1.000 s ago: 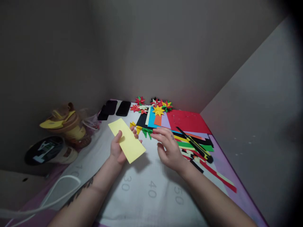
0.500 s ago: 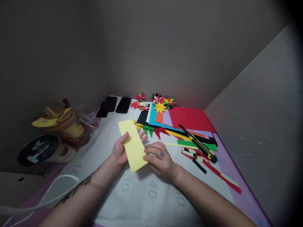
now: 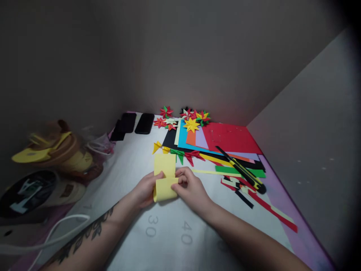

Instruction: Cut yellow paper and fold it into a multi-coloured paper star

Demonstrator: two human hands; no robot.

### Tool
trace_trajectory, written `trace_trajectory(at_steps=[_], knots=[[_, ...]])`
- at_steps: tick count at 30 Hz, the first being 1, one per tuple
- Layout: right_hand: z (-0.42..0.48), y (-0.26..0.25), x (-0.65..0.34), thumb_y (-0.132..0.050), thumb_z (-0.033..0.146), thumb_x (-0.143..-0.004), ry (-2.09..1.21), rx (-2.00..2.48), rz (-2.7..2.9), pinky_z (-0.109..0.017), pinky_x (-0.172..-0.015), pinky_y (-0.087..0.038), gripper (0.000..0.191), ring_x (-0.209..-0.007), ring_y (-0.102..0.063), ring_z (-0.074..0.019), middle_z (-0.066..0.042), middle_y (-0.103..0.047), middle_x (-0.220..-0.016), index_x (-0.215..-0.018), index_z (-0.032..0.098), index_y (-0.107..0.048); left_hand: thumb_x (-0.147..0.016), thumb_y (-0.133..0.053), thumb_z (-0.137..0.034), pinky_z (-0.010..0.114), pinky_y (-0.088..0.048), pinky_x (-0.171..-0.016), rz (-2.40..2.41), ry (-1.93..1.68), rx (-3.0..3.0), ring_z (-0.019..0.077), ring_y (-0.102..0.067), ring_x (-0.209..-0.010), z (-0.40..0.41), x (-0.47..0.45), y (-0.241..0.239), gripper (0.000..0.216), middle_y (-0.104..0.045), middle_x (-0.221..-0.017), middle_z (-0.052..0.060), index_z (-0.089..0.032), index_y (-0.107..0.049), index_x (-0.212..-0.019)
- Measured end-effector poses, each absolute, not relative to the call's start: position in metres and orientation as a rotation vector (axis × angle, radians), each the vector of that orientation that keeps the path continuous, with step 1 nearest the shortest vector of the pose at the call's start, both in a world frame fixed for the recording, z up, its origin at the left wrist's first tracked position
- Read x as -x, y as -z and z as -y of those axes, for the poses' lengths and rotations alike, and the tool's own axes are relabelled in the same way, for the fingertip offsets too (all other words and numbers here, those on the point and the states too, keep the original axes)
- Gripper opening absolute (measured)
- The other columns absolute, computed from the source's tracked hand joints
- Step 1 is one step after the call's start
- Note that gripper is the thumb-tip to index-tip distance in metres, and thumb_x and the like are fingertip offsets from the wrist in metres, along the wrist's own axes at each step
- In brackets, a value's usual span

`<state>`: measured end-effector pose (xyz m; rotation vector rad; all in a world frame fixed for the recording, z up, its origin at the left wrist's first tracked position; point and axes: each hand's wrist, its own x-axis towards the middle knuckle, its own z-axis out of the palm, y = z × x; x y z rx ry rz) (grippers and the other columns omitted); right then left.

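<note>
Between my hands is a yellow paper strip (image 3: pixel 166 189), its near end curled up and over toward its far half in a rounded bend without a sharp crease. My left hand (image 3: pixel 146 187) grips the left edge, thumb on top and the other fingers underneath. At the right, my right hand (image 3: pixel 193 188) pinches the turned-up end between thumb and fingers. Just beyond the strip lie small folded paper pieces in yellow, green (image 3: pixel 177 154) and red (image 3: pixel 193 156).
Behind are coloured paper sheets (image 3: pixel 231 138) and several folded paper stars (image 3: pixel 191 125). A yellow-black utility knife (image 3: pixel 245 174) lies right, beside paper scraps (image 3: pixel 235 184). Dark phones (image 3: pixel 144 124) lie at the back left. Caps (image 3: pixel 31 194) and a white cable (image 3: pixel 60 222) are on the left.
The yellow strip was held flat and tilted; now it is straighter, with its near end bent up and over. My right hand has moved slightly with that end.
</note>
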<state>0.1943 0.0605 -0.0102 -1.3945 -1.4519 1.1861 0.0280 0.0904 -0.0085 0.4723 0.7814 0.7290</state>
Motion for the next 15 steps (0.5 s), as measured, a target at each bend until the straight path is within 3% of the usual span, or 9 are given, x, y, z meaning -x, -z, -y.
trace_trajectory(at_steps=[6, 10, 15], knots=[[-0.064, 0.02, -0.194, -0.059, 0.017, -0.071, -1.189, 1.475, 1.402, -0.023, -0.057, -0.039, 0.026, -0.059, -0.049, -0.0121, 0.009, -0.049, -0.062, -0.091, 0.025, -0.044, -0.086, -0.05, -0.055, 0.033, -0.051, -0.08, -0.695, -0.718, -0.441, 0.0269, -0.065, -0.098, -0.085, -0.033, 0.009, 0.057, -0.066, -0.113, 0.017, -0.011, -0.057, -0.121], [-0.065, 0.021, -0.193, -0.059, 0.018, -0.071, -1.226, 1.457, 1.351, -0.022, -0.054, -0.038, 0.026, -0.057, -0.048, -0.0116, 0.009, -0.049, -0.061, -0.09, 0.025, -0.043, -0.075, -0.071, -0.035, 0.032, -0.049, -0.078, -0.635, -0.68, -0.596, 0.0276, -0.065, -0.095, -0.083, -0.032, 0.011, 0.052, -0.068, -0.109, 0.016, -0.01, -0.058, -0.119], [-0.065, 0.022, -0.193, -0.059, 0.019, -0.071, -1.191, 1.481, 1.343, -0.022, -0.053, -0.037, 0.025, -0.057, -0.049, -0.0118, 0.008, -0.051, -0.062, -0.09, 0.024, -0.044, -0.071, -0.073, -0.02, 0.034, -0.048, -0.077, -0.664, -0.71, -0.6, 0.0261, -0.066, -0.088, -0.082, -0.033, 0.013, 0.04, -0.069, -0.105, 0.016, -0.01, -0.065, -0.108]])
